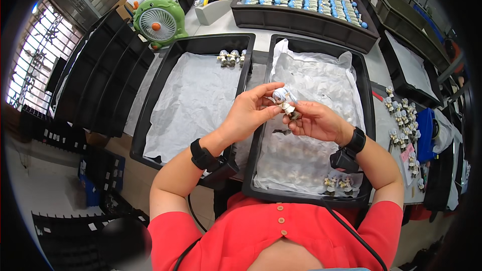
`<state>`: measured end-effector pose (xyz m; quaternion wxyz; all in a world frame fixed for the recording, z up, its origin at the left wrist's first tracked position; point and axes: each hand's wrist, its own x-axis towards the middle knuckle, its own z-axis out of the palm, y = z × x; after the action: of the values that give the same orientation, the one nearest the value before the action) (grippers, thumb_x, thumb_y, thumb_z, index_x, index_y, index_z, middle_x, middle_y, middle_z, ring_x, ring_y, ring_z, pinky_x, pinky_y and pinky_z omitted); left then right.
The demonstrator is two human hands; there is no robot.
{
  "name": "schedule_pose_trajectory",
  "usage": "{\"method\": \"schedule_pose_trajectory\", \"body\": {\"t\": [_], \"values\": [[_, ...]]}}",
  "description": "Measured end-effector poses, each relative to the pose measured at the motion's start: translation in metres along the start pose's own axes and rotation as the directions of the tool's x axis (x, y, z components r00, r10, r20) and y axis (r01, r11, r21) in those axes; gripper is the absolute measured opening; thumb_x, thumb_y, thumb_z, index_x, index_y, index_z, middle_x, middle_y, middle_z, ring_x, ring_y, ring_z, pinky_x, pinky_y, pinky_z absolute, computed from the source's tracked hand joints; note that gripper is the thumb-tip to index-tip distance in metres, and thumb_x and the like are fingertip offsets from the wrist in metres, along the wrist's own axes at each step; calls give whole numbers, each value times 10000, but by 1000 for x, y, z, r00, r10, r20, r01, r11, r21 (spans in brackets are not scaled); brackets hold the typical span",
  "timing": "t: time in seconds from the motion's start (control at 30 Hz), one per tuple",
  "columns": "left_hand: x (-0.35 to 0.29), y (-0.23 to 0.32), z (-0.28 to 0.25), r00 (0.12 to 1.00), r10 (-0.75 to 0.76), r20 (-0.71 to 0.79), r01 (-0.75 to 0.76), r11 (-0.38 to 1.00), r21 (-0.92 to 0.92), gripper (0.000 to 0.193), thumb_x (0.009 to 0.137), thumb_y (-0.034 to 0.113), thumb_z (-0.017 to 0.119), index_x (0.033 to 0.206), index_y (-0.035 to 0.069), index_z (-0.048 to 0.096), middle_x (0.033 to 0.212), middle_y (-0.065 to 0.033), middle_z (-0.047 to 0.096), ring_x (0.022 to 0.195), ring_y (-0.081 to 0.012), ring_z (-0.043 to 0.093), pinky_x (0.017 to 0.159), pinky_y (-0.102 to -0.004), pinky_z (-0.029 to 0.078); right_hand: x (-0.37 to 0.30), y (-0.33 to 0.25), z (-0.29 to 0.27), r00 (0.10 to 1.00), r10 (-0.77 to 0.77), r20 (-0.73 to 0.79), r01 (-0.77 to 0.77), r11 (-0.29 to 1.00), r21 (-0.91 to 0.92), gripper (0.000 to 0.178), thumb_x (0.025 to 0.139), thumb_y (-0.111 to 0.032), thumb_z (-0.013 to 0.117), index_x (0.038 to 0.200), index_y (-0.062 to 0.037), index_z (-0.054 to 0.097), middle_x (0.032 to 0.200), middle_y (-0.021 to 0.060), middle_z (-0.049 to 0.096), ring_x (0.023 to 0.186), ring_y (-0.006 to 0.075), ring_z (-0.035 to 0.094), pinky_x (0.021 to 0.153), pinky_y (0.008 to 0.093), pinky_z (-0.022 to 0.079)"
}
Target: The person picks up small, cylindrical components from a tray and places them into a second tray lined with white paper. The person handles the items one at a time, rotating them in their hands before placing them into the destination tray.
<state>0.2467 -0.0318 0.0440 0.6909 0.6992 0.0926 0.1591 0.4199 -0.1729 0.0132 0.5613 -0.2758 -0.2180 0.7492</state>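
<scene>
Between my two hands is a small figurine (284, 101) with pale blue-white hair, a white outfit and dark lower parts. My left hand (246, 112) has its fingers and thumb closed around the head and upper body. Lower down, my right hand (321, 121) pinches the figurine near its legs. Both hands are above the left side of a black tray (369, 115) lined with crumpled white paper. Two similar figurines (338, 184) are in that tray's near right corner. Another paper-lined black tray (142, 135) on the left has several figurines (231, 58) in its far right corner.
A green fan (159, 22) and a grey tape dispenser (213, 10) stand at the back left. A large dark crate (306, 25) at the back holds rows of blue-and-white pieces. Several figurines (403, 118) are grouped on the right beside a blue bin (427, 133).
</scene>
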Motion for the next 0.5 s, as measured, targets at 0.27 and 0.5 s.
{"method": "schedule_pose_trajectory", "body": {"t": [0.27, 0.5], "values": [[0, 2, 3, 999, 1, -35, -3, 998, -62, 454, 859, 53, 639, 1278, -7, 475, 1042, -69, 575, 907, -101, 598, 784, -225, 493, -2, -1, 1, 999, -19, 29, 19, 1000, 2, 336, 993, -247, 414, 1227, -12, 467, 1067, 138, 603, 885, 163, 604, 799, 290, 502], [0, 1, 6, 998, 23, -61, -23, 1000, 1, 428, 856, 61, 649, 1257, 10, 509, 984, -54, 560, 855, -94, 617, 743, -212, 500, -2, 2, -1, 999, -17, 39, 15, 999, 33, 354, 996, -229, 396, 1243, 18, 453, 1070, 156, 596, 900, 174, 606, 821, 300, 504]]}}
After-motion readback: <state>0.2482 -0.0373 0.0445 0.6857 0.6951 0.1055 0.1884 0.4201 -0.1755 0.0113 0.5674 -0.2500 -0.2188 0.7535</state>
